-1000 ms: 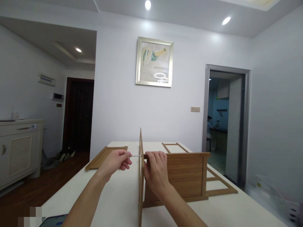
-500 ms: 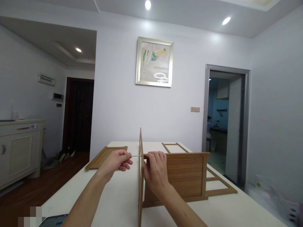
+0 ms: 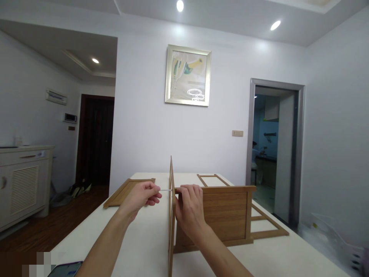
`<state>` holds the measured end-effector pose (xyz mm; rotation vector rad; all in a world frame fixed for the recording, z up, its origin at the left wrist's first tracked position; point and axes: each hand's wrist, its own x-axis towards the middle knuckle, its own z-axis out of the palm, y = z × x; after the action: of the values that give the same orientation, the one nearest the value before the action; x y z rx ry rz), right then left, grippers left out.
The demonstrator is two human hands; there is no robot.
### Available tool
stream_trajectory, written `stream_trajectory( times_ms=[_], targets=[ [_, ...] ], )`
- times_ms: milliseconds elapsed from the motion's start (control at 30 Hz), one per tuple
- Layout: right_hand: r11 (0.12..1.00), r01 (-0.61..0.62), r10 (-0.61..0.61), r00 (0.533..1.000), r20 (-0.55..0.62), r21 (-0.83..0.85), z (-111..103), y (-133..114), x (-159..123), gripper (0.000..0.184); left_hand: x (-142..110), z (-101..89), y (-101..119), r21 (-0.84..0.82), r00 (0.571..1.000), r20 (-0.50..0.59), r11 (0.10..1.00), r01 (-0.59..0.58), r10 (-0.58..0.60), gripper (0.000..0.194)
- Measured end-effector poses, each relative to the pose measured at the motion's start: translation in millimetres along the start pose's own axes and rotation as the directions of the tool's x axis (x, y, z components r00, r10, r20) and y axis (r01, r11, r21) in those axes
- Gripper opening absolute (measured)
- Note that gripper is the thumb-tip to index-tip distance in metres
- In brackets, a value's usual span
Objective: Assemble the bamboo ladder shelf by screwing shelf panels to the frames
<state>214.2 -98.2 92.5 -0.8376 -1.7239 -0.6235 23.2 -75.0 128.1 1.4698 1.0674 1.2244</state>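
At the middle of the bench (image 3: 144, 246), my left hand (image 3: 144, 194) pinches a thin metal rod (image 3: 165, 190) between thumb and fingers, its far end meeting the upright frame (image 3: 171, 231); my right hand (image 3: 190, 206) curls over the top edge of the brown panel (image 3: 226, 215), which stands on its side against that frame; a second panel (image 3: 122, 194) lies flat beyond my left hand, and a phone (image 3: 66, 269) sits near my left forearm
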Motion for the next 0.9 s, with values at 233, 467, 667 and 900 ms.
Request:
stream_trajectory(
  times_ms=[233,467,667,900],
  targets=[
    [1.0,0.003,-0.003,1.0,-0.003,-0.003,0.7,0.3,-0.4,0.013,0.5,0.6,-0.9,0.016,1.0,-0.015,1.0,-0.004,0.004,0.039],
    [1.0,0.006,-0.007,1.0,-0.014,-0.013,0.5,-0.7,-0.1,0.015,2.9,1.0,-4.0,0.008,1.0,-0.019,1.0,0.008,-0.008,0.042],
    [1.0,-0.001,0.001,1.0,-0.009,0.003,0.1,-1.6,0.4,0.013,4.1,0.5,-7.1,-0.032,0.999,0.0,0.998,0.051,-0.051,0.045],
    [0.999,0.015,-0.016,1.0,-0.011,-0.036,0.5,-0.7,0.2,0.012,-1.4,-3.4,-5.0,0.018,0.979,0.098,0.984,0.18,-0.18,0.055]
  ],
)
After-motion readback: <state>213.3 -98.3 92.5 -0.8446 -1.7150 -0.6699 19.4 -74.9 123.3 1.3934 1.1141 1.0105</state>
